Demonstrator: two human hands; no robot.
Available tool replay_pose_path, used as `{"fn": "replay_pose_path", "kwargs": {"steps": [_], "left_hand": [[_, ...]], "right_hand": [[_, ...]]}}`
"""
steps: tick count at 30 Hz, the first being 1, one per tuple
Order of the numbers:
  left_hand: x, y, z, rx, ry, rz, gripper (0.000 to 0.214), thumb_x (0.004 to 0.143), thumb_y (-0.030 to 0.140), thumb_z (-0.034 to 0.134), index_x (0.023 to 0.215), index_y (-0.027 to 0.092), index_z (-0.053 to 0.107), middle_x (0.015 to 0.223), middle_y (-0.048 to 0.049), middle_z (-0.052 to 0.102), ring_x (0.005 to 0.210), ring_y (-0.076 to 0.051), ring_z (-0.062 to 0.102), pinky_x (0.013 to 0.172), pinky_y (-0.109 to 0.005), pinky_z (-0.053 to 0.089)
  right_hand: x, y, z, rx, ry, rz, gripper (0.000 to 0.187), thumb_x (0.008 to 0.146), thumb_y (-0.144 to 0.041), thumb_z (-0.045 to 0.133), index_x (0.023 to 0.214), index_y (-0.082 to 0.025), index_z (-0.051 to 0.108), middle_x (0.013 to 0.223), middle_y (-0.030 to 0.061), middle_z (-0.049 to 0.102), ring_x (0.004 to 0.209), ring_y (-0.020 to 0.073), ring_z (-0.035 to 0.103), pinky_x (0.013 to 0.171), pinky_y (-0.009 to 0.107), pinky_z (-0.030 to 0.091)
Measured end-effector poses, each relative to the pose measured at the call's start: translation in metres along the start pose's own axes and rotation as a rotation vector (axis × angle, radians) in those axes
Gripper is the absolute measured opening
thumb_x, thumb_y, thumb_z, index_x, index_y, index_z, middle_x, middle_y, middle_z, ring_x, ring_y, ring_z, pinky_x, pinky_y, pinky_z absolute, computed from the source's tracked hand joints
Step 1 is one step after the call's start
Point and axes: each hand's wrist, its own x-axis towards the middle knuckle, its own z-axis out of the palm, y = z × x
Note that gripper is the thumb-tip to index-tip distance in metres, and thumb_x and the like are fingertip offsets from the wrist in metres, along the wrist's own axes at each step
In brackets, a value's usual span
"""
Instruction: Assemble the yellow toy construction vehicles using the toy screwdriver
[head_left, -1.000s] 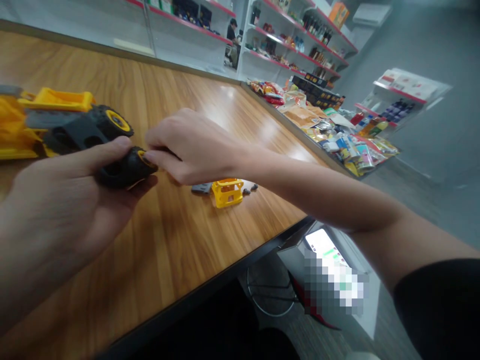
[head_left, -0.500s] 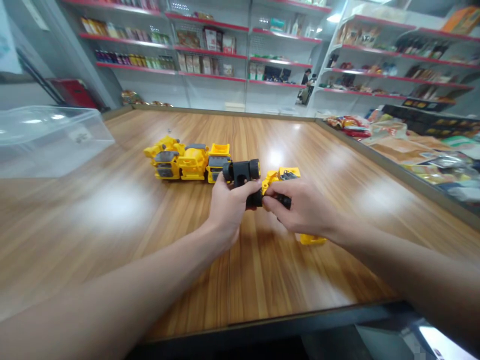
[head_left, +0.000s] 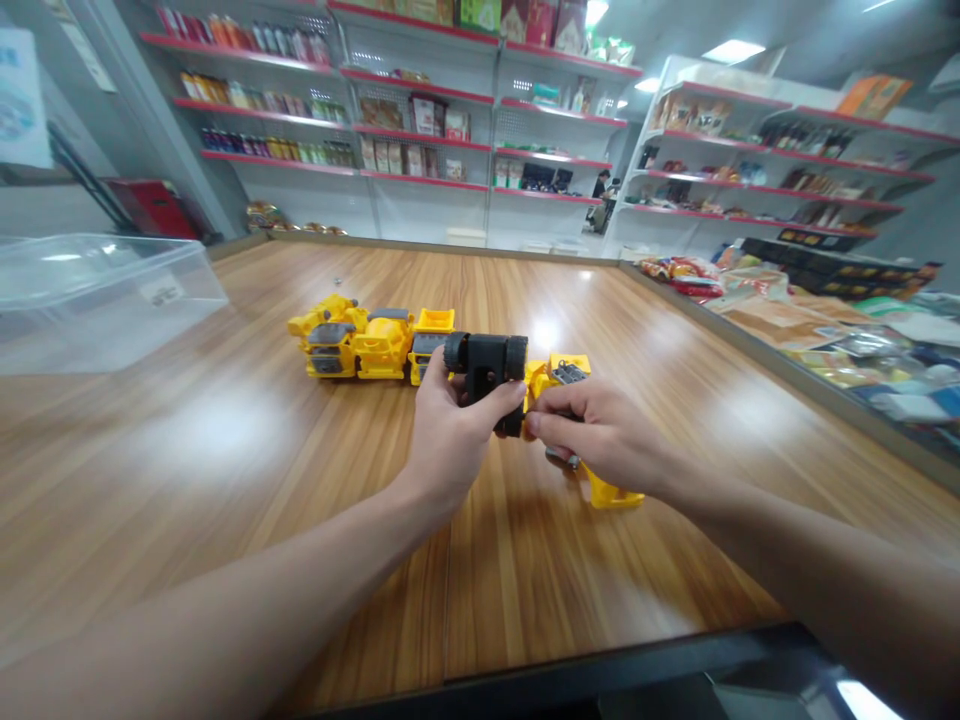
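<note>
My left hand (head_left: pixel 450 435) is closed around a black toy truck chassis (head_left: pixel 487 368), its wheels pointing up and to the sides. Against the chassis's lower right end, my right hand (head_left: pixel 600 432) pinches with thumb and forefinger. A dark bit shows between those fingers, but its kind is hidden. Behind and below the right hand lie a yellow and grey toy part (head_left: pixel 568 366) and a yellow toy piece (head_left: pixel 616 494), both partly covered. Left of the chassis stand several yellow toy construction trucks in a row, among them a mixer truck (head_left: pixel 384 345) and a dump truck (head_left: pixel 435 322).
A clear plastic bin (head_left: pixel 112 320) stands on the left of the wooden table (head_left: pixel 300 560). Packaged goods (head_left: pixel 795 310) lie past the raised right edge. Stocked shelves (head_left: pixel 420 130) line the back, where a person (head_left: pixel 600 190) is visible far off.
The view has tilted up slightly. The chassis has turned a little in my left hand, showing more of its flat underside. The right hand stays at its lower end, fingers still pinched.
</note>
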Motion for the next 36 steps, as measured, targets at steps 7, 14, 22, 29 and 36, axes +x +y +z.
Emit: {"fn": "replay_pose_path", "kwargs": {"steps": [7, 14, 22, 29, 36], "left_hand": [[0.004, -0.001, 0.000, -0.046, 0.077, -0.062, 0.042, 0.067, 0.027, 0.080, 0.101, 0.021, 0.055, 0.083, 0.0005, 0.062, 0.062, -0.011, 0.058, 0.047, -0.021, 0.045], [0.008, 0.008, 0.002, -0.267, 0.060, -0.485, 0.031, 0.086, 0.031, 0.050, 0.106, 0.009, 0.061, 0.083, -0.0136, 0.069, 0.067, -0.020, 0.066, 0.050, -0.027, 0.050], [0.007, 0.007, 0.002, -0.373, 0.024, -0.576, 0.029, 0.089, 0.023, 0.045, 0.105, 0.007, 0.062, 0.088, -0.0164, 0.069, 0.077, -0.023, 0.069, 0.062, -0.033, 0.057], [0.006, -0.002, 0.000, -0.288, 0.037, -0.535, 0.024, 0.083, 0.017, 0.060, 0.106, 0.012, 0.063, 0.099, -0.0138, 0.069, 0.082, -0.020, 0.068, 0.068, -0.029, 0.058], [0.006, -0.002, 0.001, -0.249, 0.090, -0.568, 0.028, 0.081, 0.018, 0.062, 0.108, 0.013, 0.062, 0.096, -0.0139, 0.068, 0.078, -0.020, 0.066, 0.065, -0.031, 0.057]], "right_hand": [[0.009, 0.012, -0.034, 0.258, 0.029, 0.130, 0.028, 0.088, -0.033, 0.052, 0.069, -0.014, 0.060, 0.047, -0.0045, 0.042, 0.041, 0.0069, 0.032, 0.041, 0.023, 0.024], [0.021, 0.045, -0.071, -0.758, 0.284, 0.181, 0.023, 0.079, -0.029, 0.056, 0.063, -0.016, 0.065, 0.059, 0.0037, 0.061, 0.055, 0.0135, 0.050, 0.051, 0.027, 0.028], [0.026, 0.075, -0.081, -0.840, 0.102, 0.371, 0.022, 0.073, -0.028, 0.062, 0.084, -0.018, 0.077, 0.069, 0.0059, 0.069, 0.063, 0.0172, 0.059, 0.054, 0.026, 0.034], [0.030, 0.089, -0.072, -0.770, 0.035, 0.378, 0.038, 0.070, -0.039, 0.070, 0.102, -0.019, 0.075, 0.068, 0.0016, 0.066, 0.061, 0.0155, 0.057, 0.052, 0.024, 0.035], [0.033, 0.093, -0.070, -0.731, 0.025, 0.357, 0.035, 0.071, -0.036, 0.071, 0.101, -0.017, 0.072, 0.076, 0.0015, 0.068, 0.068, 0.0156, 0.060, 0.055, 0.023, 0.037]]}}
